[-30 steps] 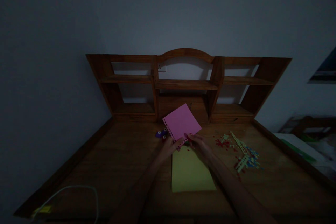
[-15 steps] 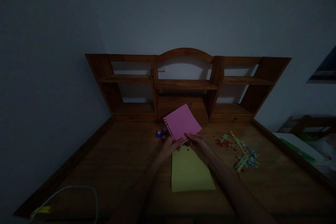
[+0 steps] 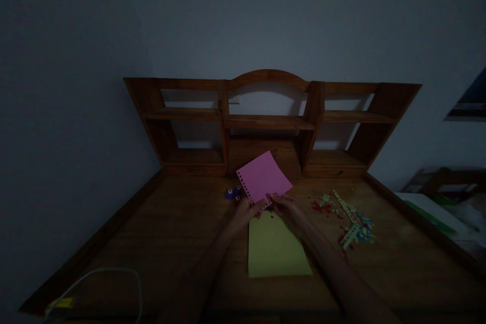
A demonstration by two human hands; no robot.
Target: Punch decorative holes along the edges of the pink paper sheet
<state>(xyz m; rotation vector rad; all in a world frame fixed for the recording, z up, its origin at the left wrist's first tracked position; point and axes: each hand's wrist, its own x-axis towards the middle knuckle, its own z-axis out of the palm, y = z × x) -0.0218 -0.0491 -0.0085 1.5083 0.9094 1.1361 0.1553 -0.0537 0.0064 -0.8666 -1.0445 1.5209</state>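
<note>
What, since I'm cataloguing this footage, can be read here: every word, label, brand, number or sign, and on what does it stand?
No readable text anywhere.
Pink sheet: punched along an edge, no writing visible.
Yellow sheet: no writing visible.
Yellow item at lower left: too dark and small to tell.
Green item at far right: too blurred to tell.

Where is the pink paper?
In the head view, the pink paper is slightly right of centre, held in the left hand, just beyond the yellow paper.
</note>
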